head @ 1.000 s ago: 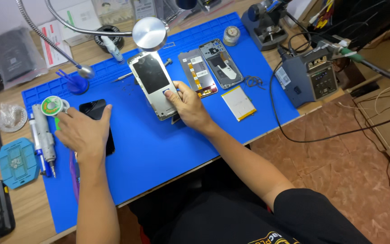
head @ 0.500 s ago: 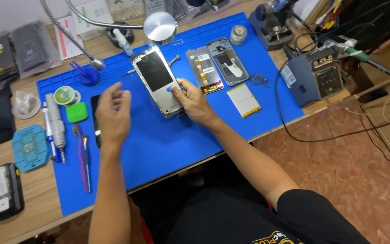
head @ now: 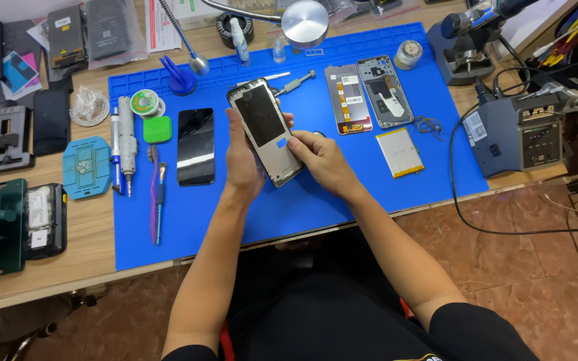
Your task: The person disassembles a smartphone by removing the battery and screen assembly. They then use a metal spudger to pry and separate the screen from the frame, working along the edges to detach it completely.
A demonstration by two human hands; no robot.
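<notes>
Both hands hold a silver phone frame with a dark inner panel [head: 262,120] over the blue work mat [head: 302,207]. My left hand [head: 242,160] grips its left edge from underneath. My right hand [head: 319,160] holds the lower right corner, fingers resting on the panel. A black phone screen [head: 195,146] lies flat on the mat just left of my left hand.
Two opened phone parts [head: 368,97] and a flat battery [head: 399,152] lie right of the hands. Tools [head: 122,144], a solder reel [head: 144,103] and a green pad [head: 157,129] sit at the mat's left. A grey soldering station [head: 520,137] stands at right; a lamp head [head: 304,23] hangs above.
My left hand came in from the left side of the mat and took hold of the phone frame's left edge. The black screen it covered now lies uncovered.
</notes>
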